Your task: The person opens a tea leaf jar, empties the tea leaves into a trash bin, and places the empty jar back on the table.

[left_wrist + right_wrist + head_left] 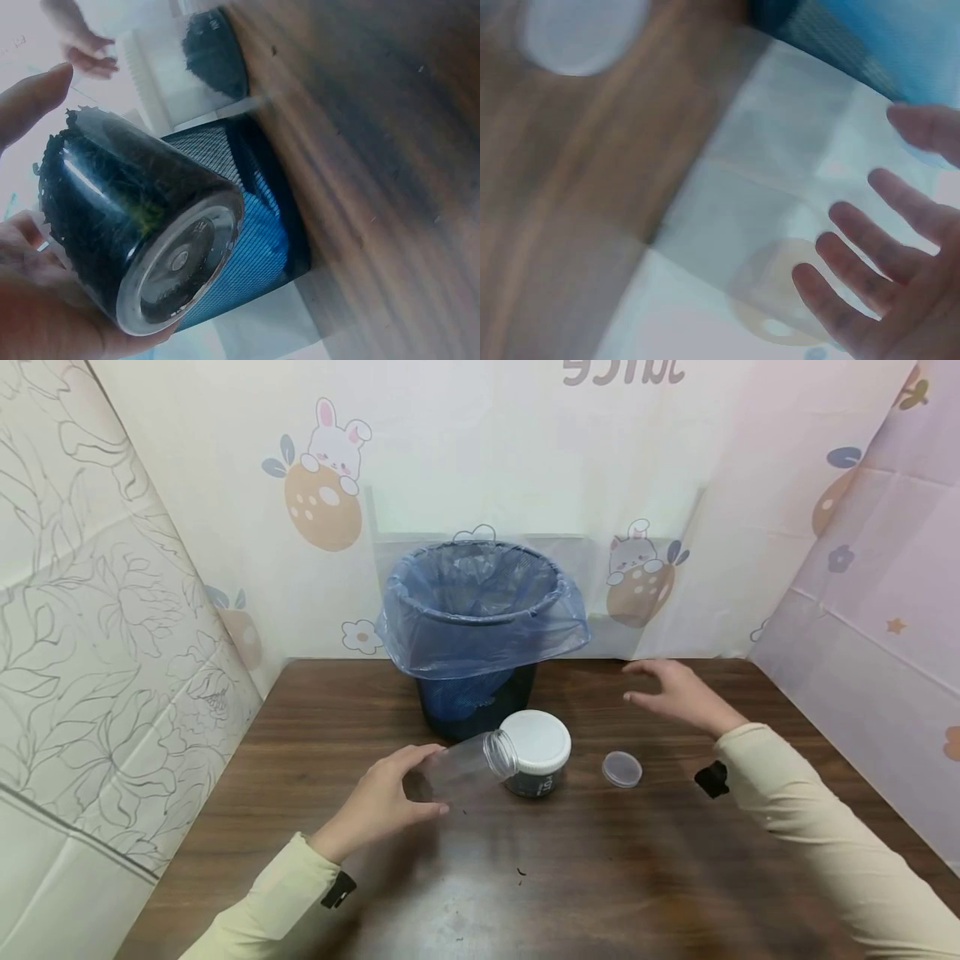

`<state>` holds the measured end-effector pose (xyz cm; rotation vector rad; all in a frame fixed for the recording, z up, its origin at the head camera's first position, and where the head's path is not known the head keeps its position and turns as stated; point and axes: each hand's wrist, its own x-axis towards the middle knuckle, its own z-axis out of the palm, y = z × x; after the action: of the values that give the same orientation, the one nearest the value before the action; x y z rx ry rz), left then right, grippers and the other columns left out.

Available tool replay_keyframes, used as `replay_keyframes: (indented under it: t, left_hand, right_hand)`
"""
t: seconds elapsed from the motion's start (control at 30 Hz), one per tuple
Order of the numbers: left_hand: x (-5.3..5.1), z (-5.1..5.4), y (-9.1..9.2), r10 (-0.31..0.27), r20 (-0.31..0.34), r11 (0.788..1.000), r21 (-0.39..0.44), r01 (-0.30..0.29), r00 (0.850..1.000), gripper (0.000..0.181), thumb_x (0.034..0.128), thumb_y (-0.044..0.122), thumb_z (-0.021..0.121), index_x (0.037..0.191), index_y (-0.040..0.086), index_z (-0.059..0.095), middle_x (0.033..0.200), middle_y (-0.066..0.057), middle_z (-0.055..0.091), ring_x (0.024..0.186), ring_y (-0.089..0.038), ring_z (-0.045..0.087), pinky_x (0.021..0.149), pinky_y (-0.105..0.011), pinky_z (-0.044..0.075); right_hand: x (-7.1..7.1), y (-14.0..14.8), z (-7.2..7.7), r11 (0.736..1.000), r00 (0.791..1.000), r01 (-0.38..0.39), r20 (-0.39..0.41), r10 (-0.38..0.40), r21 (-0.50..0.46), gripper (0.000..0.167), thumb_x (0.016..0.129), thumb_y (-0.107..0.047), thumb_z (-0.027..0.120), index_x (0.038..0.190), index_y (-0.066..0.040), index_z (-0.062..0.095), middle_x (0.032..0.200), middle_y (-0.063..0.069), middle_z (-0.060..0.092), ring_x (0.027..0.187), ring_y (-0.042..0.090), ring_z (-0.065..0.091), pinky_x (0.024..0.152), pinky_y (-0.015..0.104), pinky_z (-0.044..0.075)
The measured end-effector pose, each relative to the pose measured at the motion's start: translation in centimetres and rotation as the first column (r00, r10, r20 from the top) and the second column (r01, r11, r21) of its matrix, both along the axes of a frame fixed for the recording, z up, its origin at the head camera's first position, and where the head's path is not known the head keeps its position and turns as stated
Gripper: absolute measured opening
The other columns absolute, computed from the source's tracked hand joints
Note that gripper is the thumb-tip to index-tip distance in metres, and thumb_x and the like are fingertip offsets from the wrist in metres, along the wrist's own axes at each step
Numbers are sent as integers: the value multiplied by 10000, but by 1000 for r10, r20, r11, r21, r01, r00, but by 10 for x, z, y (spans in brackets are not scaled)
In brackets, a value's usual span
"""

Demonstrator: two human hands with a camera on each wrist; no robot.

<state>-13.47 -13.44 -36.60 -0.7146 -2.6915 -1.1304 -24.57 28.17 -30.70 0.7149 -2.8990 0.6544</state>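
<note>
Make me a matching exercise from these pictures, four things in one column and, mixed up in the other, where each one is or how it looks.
Things
1. Clear jar
2. Tub
3. Small round lid
4. Bin

Places and states
A. Lined with a blue bag
B. Lying flat on the table
C. Standing upright with a white top
D. Held tilted in the left grip

Right pairs: 1-D, 2-C, 3-B, 4-A
</note>
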Motion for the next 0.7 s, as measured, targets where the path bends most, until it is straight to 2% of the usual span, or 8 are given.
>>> replay_keyframes:
  t: [0.17,0.37,0.53,0.7]
  left_hand:
    - [-4,11,-4,1,-31,1000,16,0,1000,651,664,213,877,1247,149,598,1070,59,624,944,-126,566,855,-394,458]
    - [-7,28,-4,26,-61,1000,-15,-27,998,656,663,225,877,1249,136,597,1081,28,628,943,-146,582,837,-407,469]
    - [-10,49,-3,57,-103,997,-54,-63,993,671,666,250,875,1258,115,591,1092,-13,646,959,-175,594,831,-430,475]
    - [-11,72,-4,118,-118,988,-81,-128,986,673,685,302,857,1278,138,583,1084,0,657,972,-178,598,791,-462,476]
  right_hand:
    - [-4,-13,40,995,999,47,3,-47,-83,436,909,-123,631,1270,89,511,1286,303,496,1220,471,406,972,592,331]
    - [-11,-35,72,991,996,30,-76,-40,-128,436,903,-113,628,1269,89,507,1276,296,502,1198,445,428,955,577,346]
    - [-19,-52,97,991,995,56,-70,-65,-121,474,943,-197,581,1324,63,472,1330,274,471,1243,426,402,997,555,321]
    - [-25,-68,117,992,996,72,-40,-76,-104,534,970,-285,530,1386,29,413,1387,259,424,1287,411,368,1019,545,301]
